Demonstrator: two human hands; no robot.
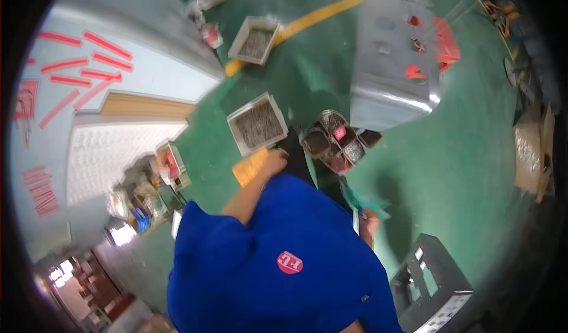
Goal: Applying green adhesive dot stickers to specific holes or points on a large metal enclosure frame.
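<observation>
My left hand (275, 162) is in front of my body with its fingers curled, blurred by motion. A flat yellow piece (249, 166) shows right beside its wrist; whether the hand touches it, I cannot tell. Lower on the right, my right hand (369, 222) is closed on a thin green see-through sheet (365, 204), which is smeared by motion. Just beyond my left hand, a pale square tray (235, 133) on the floor holds many small dark pieces. To its right stands a cluster of dark containers (316, 145) with silvery and pink contents.
A large grey metal housing with round holes (390, 66) rises at the far right, a red object (447, 46) behind it. Another dark slotted housing (435, 274) stands near right. A second pale tray (241, 37) lies by a yellow floor line (319, 14). Cardboard (529, 149) leans far right.
</observation>
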